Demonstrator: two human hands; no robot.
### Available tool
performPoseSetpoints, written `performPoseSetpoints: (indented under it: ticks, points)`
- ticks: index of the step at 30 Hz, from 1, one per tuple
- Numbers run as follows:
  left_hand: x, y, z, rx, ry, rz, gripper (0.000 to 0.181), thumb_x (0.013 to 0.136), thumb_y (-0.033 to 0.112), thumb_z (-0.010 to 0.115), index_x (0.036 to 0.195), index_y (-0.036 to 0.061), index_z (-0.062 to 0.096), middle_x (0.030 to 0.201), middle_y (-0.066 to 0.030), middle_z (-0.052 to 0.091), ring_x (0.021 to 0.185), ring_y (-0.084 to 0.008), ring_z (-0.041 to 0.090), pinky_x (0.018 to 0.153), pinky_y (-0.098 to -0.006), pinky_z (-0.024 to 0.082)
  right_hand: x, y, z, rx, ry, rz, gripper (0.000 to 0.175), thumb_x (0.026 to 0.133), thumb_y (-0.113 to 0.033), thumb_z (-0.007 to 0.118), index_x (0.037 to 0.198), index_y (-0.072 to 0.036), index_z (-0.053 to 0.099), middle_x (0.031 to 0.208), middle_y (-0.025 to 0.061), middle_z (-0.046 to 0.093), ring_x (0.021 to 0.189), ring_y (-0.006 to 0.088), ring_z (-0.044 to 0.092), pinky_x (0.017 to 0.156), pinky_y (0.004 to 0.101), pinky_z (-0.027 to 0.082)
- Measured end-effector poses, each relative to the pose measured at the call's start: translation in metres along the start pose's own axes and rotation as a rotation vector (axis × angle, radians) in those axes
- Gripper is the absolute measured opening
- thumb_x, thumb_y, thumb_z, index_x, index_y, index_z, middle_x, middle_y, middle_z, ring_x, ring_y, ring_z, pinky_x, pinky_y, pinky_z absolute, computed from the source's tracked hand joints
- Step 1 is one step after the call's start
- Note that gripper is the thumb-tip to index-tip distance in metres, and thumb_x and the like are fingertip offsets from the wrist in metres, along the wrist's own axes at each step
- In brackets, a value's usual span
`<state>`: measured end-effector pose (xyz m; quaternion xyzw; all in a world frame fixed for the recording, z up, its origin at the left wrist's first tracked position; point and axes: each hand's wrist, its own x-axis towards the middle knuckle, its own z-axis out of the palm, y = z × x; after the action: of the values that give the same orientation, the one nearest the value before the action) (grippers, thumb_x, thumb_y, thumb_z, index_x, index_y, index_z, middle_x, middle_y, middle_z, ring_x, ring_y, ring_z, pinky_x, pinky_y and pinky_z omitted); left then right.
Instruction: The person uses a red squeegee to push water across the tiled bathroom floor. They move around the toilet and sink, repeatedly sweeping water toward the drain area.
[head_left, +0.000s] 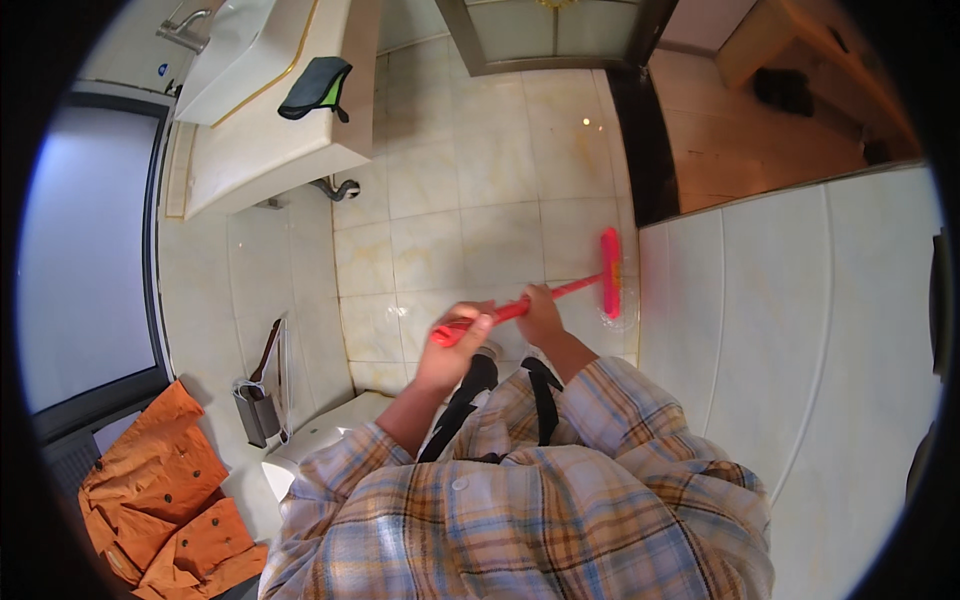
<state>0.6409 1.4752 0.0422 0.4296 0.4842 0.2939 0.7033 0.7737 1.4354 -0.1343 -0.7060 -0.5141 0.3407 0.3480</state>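
Note:
Both of my hands grip the red handle (577, 285) of a long-handled floor brush. Close to the handle's upper end is my left hand (461, 345), with the thumb laid along it. Farther down, toward the head, my right hand (538, 316) is wrapped around the shaft. The pink-red brush head (611, 274) lies at floor level on the pale tiles (501, 244), close to the right wall. Wet-looking marks show on the tile beside its near end. The underside of the head is hidden, and my hands look slightly blurred.
A washbasin counter (262, 161) juts out at upper left, with a grey-green cloth (319, 86) on it. A drain pipe (341, 189) emerges below. Left of me are a wall holder (257, 420) and an orange garment (161, 487). A dark threshold (646, 150) borders the brown floor (701, 135).

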Motion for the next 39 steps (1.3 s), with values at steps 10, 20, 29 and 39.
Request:
performPoseSetpoints:
  ticks: [10,20,29,39]
  points:
    - [0.019,0.093,0.033,0.816,-0.169,0.482,0.023,0.070,0.013,0.075,0.073,0.0051,0.053,0.074,-0.0103,0.058,0.067,-0.0290,0.056,0.062,-0.0318,0.047,0.059,-0.077,0.011,0.679,0.070,-0.092,0.021,0.074,-0.007,0.068,0.073,-0.002,0.047,0.077,0.0139,0.049,0.068,0.0298,0.047,0.062,0.0354,0.042]
    - [-0.006,0.133,0.049,0.426,-0.505,0.312,0.015,0.070,0.006,0.068,0.069,0.0026,0.053,0.068,-0.0093,0.059,0.076,-0.0244,0.061,0.086,-0.0488,0.046,-0.009,-0.098,-0.066,0.516,0.061,0.053,0.027,0.070,0.000,0.070,0.083,-0.004,0.046,0.082,0.0118,0.046,0.076,0.0247,0.047,0.067,0.0333,0.040]
    - [0.012,0.015,0.108,0.416,-1.021,-0.009,0.018,0.078,0.012,0.066,0.075,0.0041,0.051,0.073,-0.0084,0.053,0.070,-0.0202,0.051,0.071,-0.0309,0.044,-0.170,0.022,-0.065,0.415,0.308,0.448,0.042,0.063,-0.008,0.074,0.094,-0.005,0.046,0.090,0.0113,0.048,0.084,0.0254,0.050,0.074,0.0345,0.043]
    - [0.034,-0.021,0.122,0.473,-0.964,-0.183,0.008,0.079,0.002,0.064,0.086,0.0019,0.060,0.095,-0.0074,0.061,0.089,-0.0165,0.056,0.082,-0.0282,0.044,-0.154,0.074,-0.018,0.383,0.604,0.464,0.036,0.062,-0.006,0.070,0.090,-0.005,0.046,0.086,0.0112,0.047,0.081,0.0258,0.048,0.070,0.0348,0.041]
